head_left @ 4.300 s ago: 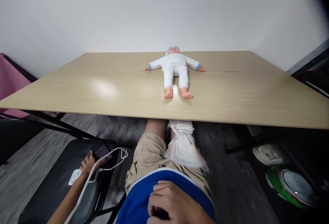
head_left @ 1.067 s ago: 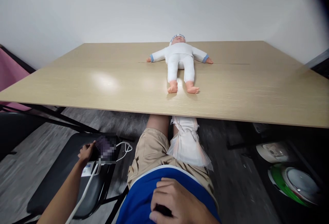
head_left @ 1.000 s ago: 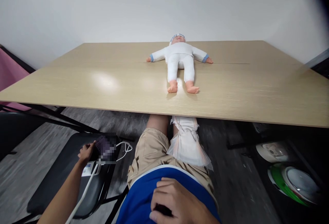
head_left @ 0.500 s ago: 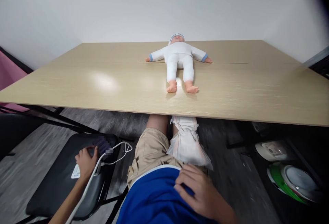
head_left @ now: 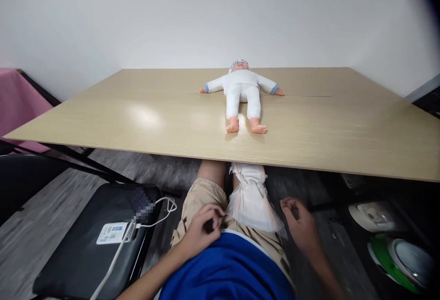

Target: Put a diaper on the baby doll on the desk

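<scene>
Two hands flank one diaper

Diaper lies on the lap, long axis running away from the body, between loosely curled, empty left hand and right hand. Table edge overhangs its far end; doll lies beyond.

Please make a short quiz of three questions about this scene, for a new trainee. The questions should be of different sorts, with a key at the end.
1. True or false: the doll lies face up on the table.
2. Which thing lies between the left hand and the right hand? A) a cup B) the white diaper C) a book
3. Fill in: the white cable runs over the black ____.

Key: 1 true. 2 B. 3 chair.
</scene>
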Demonstrator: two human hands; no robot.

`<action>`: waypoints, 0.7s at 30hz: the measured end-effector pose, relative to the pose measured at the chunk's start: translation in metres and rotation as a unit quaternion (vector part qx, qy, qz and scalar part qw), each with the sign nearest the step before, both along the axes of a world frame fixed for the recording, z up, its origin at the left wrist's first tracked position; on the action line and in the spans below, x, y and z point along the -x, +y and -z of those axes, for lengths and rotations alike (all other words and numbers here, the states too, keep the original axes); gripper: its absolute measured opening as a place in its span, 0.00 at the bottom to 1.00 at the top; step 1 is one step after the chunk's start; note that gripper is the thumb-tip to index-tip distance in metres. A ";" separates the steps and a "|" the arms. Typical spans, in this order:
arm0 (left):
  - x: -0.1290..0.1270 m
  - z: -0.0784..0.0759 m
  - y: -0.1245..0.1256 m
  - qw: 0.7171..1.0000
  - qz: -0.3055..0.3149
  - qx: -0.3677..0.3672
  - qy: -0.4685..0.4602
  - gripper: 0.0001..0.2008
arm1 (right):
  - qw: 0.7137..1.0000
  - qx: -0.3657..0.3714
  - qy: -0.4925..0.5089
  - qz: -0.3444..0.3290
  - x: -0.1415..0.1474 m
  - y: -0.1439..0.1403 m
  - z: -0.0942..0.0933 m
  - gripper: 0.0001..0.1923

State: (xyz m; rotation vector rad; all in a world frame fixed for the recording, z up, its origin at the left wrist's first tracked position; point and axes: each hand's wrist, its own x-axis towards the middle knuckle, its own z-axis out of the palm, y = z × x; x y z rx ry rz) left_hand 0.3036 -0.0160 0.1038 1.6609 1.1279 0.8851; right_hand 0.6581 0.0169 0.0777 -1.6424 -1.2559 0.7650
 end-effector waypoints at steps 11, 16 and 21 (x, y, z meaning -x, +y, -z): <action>-0.117 0.069 0.104 0.951 -0.157 0.235 -0.125 0.32 | 0.985 0.122 0.122 -0.017 0.035 0.035 0.032 0.45; -0.124 0.053 0.099 0.913 -0.131 0.316 -0.221 0.39 | 0.965 0.145 0.199 -0.088 0.049 0.035 0.006 0.43; -0.115 -0.034 0.051 0.864 -0.085 0.385 -0.314 0.33 | 0.948 0.169 0.229 -0.140 0.037 -0.003 -0.049 0.36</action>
